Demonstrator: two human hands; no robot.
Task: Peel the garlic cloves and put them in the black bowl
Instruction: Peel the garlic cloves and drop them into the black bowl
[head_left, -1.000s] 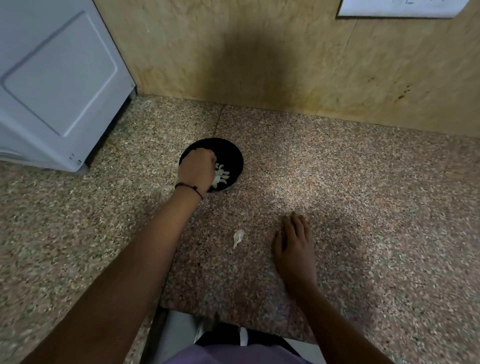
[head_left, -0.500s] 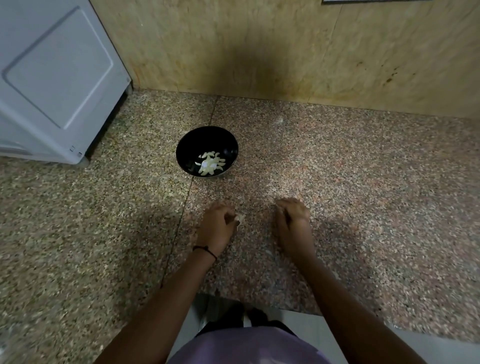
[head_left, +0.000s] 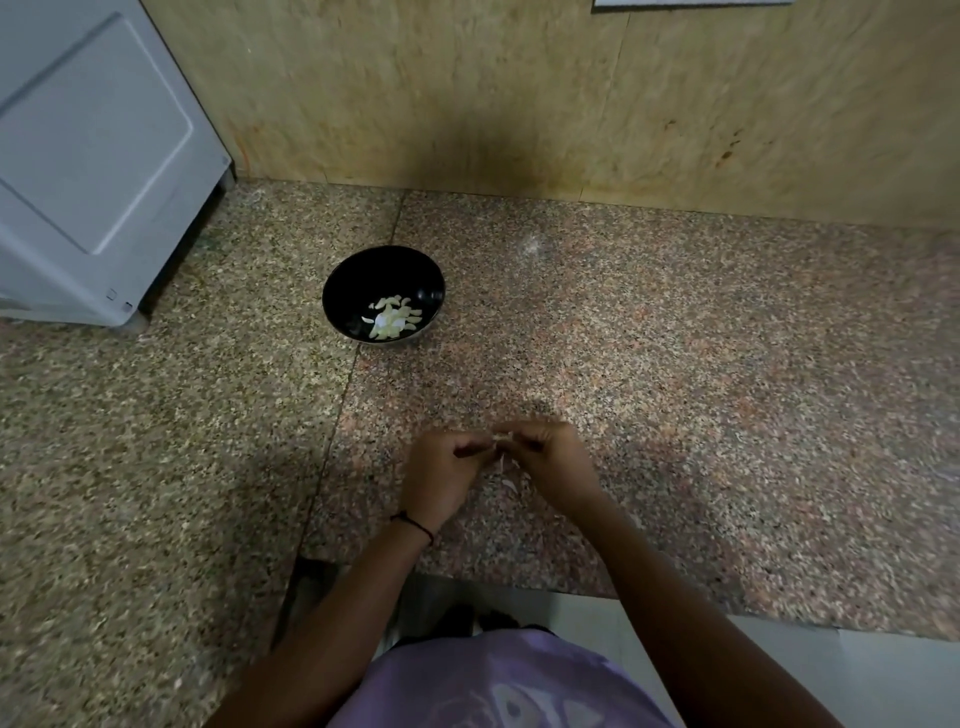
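A person is standing at a speckled stone counter (head_left: 675, 364), working a garlic clove (head_left: 500, 442) between both hands. The left hand (head_left: 441, 475) and the right hand (head_left: 553, 462) are meeting fingertip to fingertip just above the counter's near part, the fingers of each curling in and pinching the small pale clove (motion blur is hiding the exact grip). Shreds of papery skin (head_left: 511, 485) are hanging below the fingers. The black bowl (head_left: 363, 270) is sitting well apart from the hands, farther back and to the left, and is holding a small heap of peeled cloves (head_left: 392, 319). A grey-white appliance (head_left: 93, 156) is standing at far left against the beige wall (head_left: 467, 93). A dark bracelet (head_left: 413, 522) is circling the left wrist.
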